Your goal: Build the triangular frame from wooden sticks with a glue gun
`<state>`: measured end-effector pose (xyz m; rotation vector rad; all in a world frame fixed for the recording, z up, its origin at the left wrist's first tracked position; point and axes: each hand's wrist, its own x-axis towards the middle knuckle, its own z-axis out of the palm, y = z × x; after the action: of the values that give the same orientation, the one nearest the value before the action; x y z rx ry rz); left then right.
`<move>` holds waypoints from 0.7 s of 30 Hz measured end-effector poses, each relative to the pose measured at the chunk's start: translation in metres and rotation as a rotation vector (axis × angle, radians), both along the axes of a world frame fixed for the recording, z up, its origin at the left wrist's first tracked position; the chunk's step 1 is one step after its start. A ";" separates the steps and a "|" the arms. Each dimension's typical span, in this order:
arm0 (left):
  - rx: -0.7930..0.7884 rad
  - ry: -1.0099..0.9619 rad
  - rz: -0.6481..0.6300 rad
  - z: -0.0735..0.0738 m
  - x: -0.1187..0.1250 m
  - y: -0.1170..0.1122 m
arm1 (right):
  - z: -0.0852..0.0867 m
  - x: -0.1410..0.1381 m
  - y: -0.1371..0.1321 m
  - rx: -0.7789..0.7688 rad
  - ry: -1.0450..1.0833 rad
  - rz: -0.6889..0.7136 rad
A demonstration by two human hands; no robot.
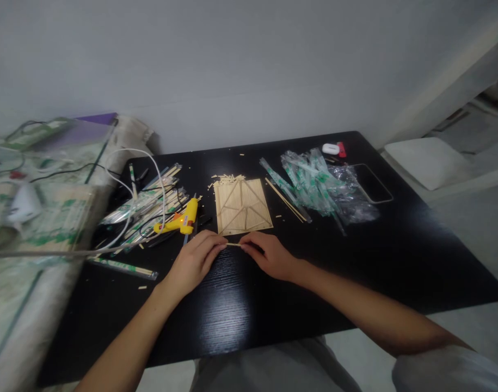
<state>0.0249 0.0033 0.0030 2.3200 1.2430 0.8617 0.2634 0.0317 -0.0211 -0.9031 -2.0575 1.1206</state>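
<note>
Between my two hands a short, thin wooden stick point(233, 244) is held level, just above the black table. My left hand point(200, 253) pinches its left end and my right hand point(269, 255) pinches its right end; only the middle of the stick shows. Just beyond the fingers lies a square panel of pale sticks point(254, 190), with sticks forming a branching pattern on its face. A yellow glue gun point(183, 218) rests to the left of the panel, its nozzle pointing away from me.
Wrapped chopsticks point(151, 204) lie heaped at the left, under a white cable point(153, 160). Small stick offcuts point(228, 178) edge the panel's far side. Right of it are loose chopsticks point(285, 200), empty plastic wrappers point(314, 177) and a phone point(373, 183). A wall stands behind the table.
</note>
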 end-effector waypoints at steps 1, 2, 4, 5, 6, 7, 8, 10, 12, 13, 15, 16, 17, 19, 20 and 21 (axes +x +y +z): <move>0.003 -0.001 0.000 0.000 0.000 0.000 | 0.000 0.000 0.000 0.001 -0.001 0.002; 0.007 -0.003 0.000 0.000 0.000 0.000 | 0.001 0.000 0.000 0.003 -0.002 0.001; 0.012 -0.003 0.000 0.000 0.000 -0.001 | 0.001 0.000 0.000 0.007 -0.002 0.002; 0.013 -0.003 0.000 0.000 0.001 -0.001 | 0.002 0.000 0.000 0.009 0.000 0.003; 0.014 -0.004 0.001 0.000 0.001 -0.001 | 0.002 0.000 0.000 0.011 0.003 0.005; 0.015 -0.005 0.003 0.000 0.001 -0.001 | 0.002 0.000 0.000 0.012 0.008 0.005; 0.017 -0.007 0.003 0.000 0.001 -0.001 | 0.002 0.000 0.000 0.012 0.012 0.006; 0.024 -0.014 0.001 0.000 0.001 0.000 | 0.002 0.000 0.000 0.008 0.014 0.006; 0.030 -0.021 -0.001 0.000 0.002 0.000 | 0.002 0.000 0.000 0.004 0.012 0.008; 0.030 -0.023 -0.001 -0.001 0.002 0.000 | 0.002 0.000 0.000 0.005 0.013 0.008; 0.028 -0.024 0.005 0.000 0.002 0.000 | 0.002 0.000 0.000 0.010 0.014 0.007; 0.027 -0.024 0.008 0.000 0.003 0.000 | 0.002 0.000 0.000 0.012 0.014 0.007; 0.028 -0.024 0.011 0.000 0.003 0.000 | 0.002 0.000 0.000 0.013 0.013 0.006; 0.035 -0.025 0.013 0.001 0.003 -0.001 | 0.003 0.000 0.000 0.012 0.012 0.008; 0.039 -0.025 0.011 0.001 0.003 -0.001 | 0.003 0.000 0.000 0.011 0.011 0.010; 0.042 -0.023 0.010 0.001 0.004 -0.001 | 0.003 0.000 0.000 0.011 0.011 0.011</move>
<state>0.0284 0.0026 0.0043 2.3317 1.2390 0.9239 0.2630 0.0322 -0.0178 -0.8791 -2.0604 1.1164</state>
